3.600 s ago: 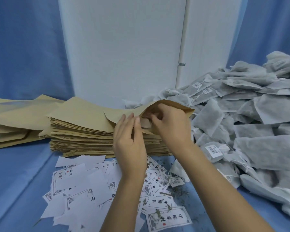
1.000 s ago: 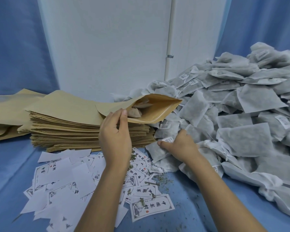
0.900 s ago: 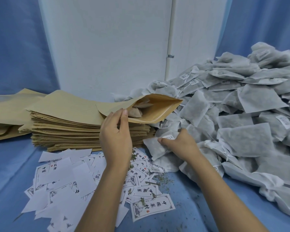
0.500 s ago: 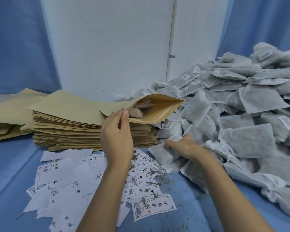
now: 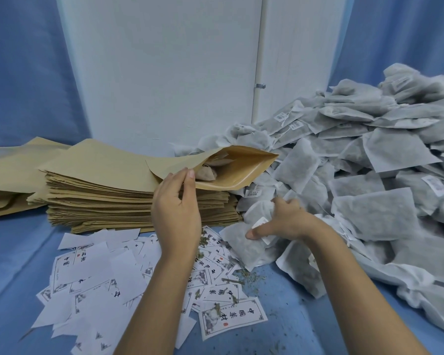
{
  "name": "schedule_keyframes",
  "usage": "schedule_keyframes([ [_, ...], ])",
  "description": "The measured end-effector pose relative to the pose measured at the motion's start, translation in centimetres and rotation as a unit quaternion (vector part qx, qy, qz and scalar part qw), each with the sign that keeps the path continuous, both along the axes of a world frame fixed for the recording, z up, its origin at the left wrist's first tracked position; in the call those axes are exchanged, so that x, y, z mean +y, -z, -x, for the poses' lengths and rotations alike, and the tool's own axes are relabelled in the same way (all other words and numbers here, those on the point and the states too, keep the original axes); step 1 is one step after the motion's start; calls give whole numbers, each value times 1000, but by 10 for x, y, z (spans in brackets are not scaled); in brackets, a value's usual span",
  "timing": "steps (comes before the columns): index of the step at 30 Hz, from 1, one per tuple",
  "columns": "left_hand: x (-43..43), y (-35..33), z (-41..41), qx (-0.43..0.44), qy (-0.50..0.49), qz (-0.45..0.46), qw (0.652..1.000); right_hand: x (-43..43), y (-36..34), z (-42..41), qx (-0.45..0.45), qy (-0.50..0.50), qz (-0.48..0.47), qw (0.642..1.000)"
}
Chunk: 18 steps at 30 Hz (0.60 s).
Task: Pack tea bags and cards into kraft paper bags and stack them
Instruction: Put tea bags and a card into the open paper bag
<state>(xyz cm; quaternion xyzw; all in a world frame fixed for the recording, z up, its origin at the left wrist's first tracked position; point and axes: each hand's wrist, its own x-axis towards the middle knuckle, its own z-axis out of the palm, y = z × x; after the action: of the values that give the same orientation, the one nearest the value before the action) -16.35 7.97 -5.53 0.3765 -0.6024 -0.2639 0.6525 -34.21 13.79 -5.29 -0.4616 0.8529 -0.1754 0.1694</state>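
My left hand (image 5: 176, 211) pinches the near lip of a kraft paper bag (image 5: 231, 167) and holds its mouth wide; a tea bag (image 5: 206, 173) lies inside. That bag rests on top of a tall stack of flat kraft bags (image 5: 113, 198). My right hand (image 5: 283, 221) grips a grey tea bag (image 5: 244, 245) at the front edge of the big tea bag heap (image 5: 369, 180), thumb pressed on its face. Printed cards (image 5: 92, 275) lie scattered on the blue cloth below my hands.
A second, lower pile of kraft bags (image 5: 8, 180) lies at the far left. A white panel (image 5: 164, 73) stands behind the stacks, with blue curtain on both sides. Loose tea crumbs (image 5: 246, 274) are strewn on the blue cloth (image 5: 292, 316) among the cards.
My right hand left the kraft bag's mouth, dropped to the heap's front edge and closed on a tea bag there. My left hand kept holding the bag's mouth wide.
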Motion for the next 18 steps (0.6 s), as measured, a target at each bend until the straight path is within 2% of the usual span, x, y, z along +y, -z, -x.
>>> schedule_keyframes([
  [2,0,0,0,-4,-2,3,1000,2,0,-1,-7,-23,1,1000],
  [6,-1,1,0,-4,-4,10,1000,5,-3,-4,-125,-73,78,986],
  [11,-2,2,0,-6,-3,15,1000,8,-15,-10,-240,-136,240,931],
  [14,-3,2,0,-9,-3,12,1000,12,-24,-13,-353,-192,293,867],
  [18,-1,3,0,-12,4,9,1000,12,-37,-14,-488,-191,411,746],
])
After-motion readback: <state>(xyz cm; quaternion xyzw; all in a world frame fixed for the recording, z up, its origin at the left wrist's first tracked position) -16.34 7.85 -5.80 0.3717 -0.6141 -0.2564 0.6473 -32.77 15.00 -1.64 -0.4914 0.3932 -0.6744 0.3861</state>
